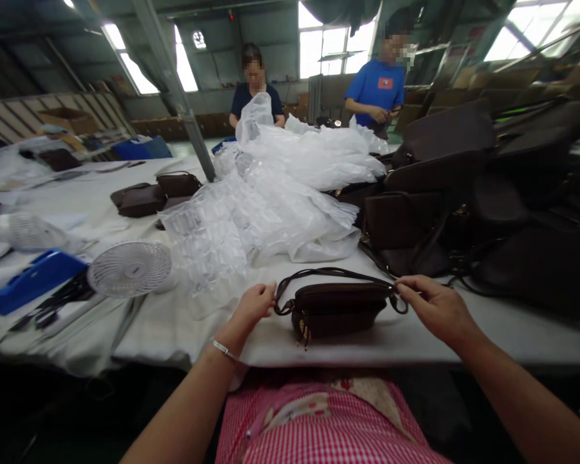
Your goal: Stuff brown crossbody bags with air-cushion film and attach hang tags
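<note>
A small dark brown handbag [341, 309] with a zip top and gold-coloured zip pulls stands on the white-covered table in front of me. Its long thin strap [333, 273] runs in loops along the top of the bag. My left hand [257, 303] is closed on the strap at the bag's left end. At the right end, my right hand [435, 308] pinches the strap between thumb and fingers. Beyond the bag spreads a heap of clear plastic packaging [270, 212].
Many dark brown bags [444, 148] are piled at the right. A grey desk fan [130, 267] and a blue tray [33, 280] are at the left, with smaller brown bags [142, 198] behind. A metal post [193, 132] rises mid-table. Two people stand across the table.
</note>
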